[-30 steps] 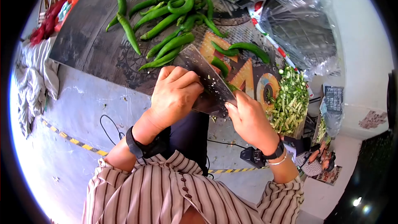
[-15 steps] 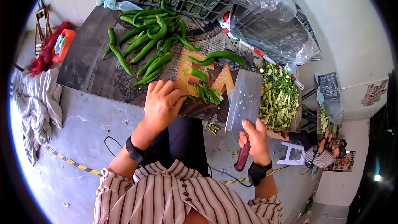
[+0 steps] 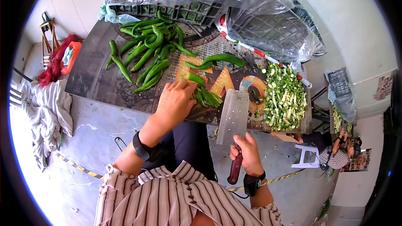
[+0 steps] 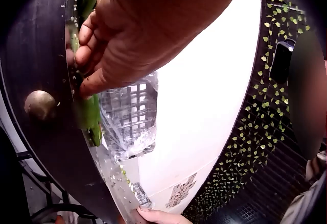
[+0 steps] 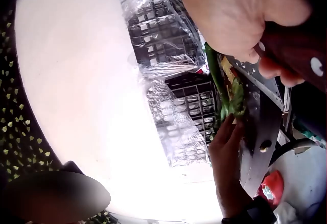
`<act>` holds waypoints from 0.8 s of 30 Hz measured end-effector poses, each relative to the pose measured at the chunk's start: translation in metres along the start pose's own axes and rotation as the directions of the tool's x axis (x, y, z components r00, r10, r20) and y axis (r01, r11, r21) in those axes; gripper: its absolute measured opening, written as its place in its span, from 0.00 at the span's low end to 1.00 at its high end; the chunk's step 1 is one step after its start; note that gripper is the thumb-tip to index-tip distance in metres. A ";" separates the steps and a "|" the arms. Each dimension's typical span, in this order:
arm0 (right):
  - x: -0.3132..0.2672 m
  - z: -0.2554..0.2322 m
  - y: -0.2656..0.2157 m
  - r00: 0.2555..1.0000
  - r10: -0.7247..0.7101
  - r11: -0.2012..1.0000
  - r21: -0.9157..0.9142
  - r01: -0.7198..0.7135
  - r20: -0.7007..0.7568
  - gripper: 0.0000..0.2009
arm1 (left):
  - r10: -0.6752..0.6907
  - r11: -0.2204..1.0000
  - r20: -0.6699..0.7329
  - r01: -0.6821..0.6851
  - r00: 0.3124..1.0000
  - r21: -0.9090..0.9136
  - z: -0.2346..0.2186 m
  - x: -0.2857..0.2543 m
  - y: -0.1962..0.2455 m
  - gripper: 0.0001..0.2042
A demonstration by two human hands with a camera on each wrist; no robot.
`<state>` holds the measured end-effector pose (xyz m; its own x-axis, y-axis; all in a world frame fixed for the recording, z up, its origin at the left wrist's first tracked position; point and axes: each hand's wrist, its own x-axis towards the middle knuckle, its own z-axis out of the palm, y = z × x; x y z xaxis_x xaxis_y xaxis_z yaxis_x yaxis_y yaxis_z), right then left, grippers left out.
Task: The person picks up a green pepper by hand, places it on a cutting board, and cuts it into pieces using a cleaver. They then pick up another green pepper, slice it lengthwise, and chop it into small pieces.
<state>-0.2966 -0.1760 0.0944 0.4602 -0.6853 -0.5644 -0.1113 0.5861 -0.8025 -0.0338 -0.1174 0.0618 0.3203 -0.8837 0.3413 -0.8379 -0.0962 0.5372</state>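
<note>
In the head view my right hand [image 3: 247, 152] grips the dark red handle of a cleaver [image 3: 233, 115], its broad blade flecked with pepper bits and overlapping the table's front edge. To its left, my left hand [image 3: 175, 101] pinches the near end of sliced green pepper strips [image 3: 208, 97], thumb and fingers bent at them. Just behind lies a short pepper piece [image 3: 196, 78]. The left wrist view has the curled fingers [image 4: 88, 55] low against green pepper [image 4: 91, 116]. The cleaver handle [image 5: 296, 55] fills the upper right of the right wrist view.
Whole green peppers [image 3: 146, 50] are heaped at the table's back left; two more lie mid-table. Chopped pepper [image 3: 285, 96] covers the right end. Plastic-wrapped crates [image 3: 268, 31] and a red-and-white pole [image 3: 259, 53] border the back. Another person [image 3: 337, 155] sits beyond the right end.
A second ago both hands were together at the cleaver blade. The left hand has come away to the pepper strips; the right has swung the cleaver rightward, then slightly back. The head view has shifted.
</note>
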 end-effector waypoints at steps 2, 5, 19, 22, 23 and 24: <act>-0.002 0.002 -0.001 1.000 -0.006 1.000 -0.001 0.006 -0.006 0.06 | 0.040 0.999 -0.017 -0.040 0.999 -0.002 0.012 0.006 -0.002 0.16; -0.003 -0.004 0.002 1.000 -0.022 1.000 0.000 0.022 -0.007 0.07 | 0.071 0.997 -0.026 -0.071 0.997 0.013 0.028 0.015 0.005 0.14; -0.014 -0.028 -0.001 0.975 -0.169 0.985 0.004 0.171 -0.144 0.08 | 0.067 0.988 -0.218 -0.033 0.974 0.153 0.028 0.047 0.005 0.16; -0.012 -0.027 -0.002 0.976 -0.180 0.984 -0.008 0.181 -0.126 0.08 | 0.007 0.972 -0.121 0.021 0.993 0.232 0.027 0.045 -0.013 0.12; -0.012 -0.025 -0.002 0.976 -0.179 0.984 -0.008 0.179 -0.125 0.08 | 0.028 0.978 -0.154 0.005 0.988 0.209 0.025 0.044 -0.013 0.09; -0.012 -0.023 -0.003 0.973 -0.191 0.982 -0.025 0.189 -0.128 0.08 | 0.026 0.978 -0.152 0.006 0.988 0.208 0.022 0.040 -0.013 0.09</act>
<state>-0.3220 -0.1797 0.0987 0.3563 -0.8342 -0.4210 -0.0442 0.4350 -0.8993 -0.0194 -0.1618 0.0514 0.3617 -0.8059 0.4686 -0.9096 -0.1947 0.3671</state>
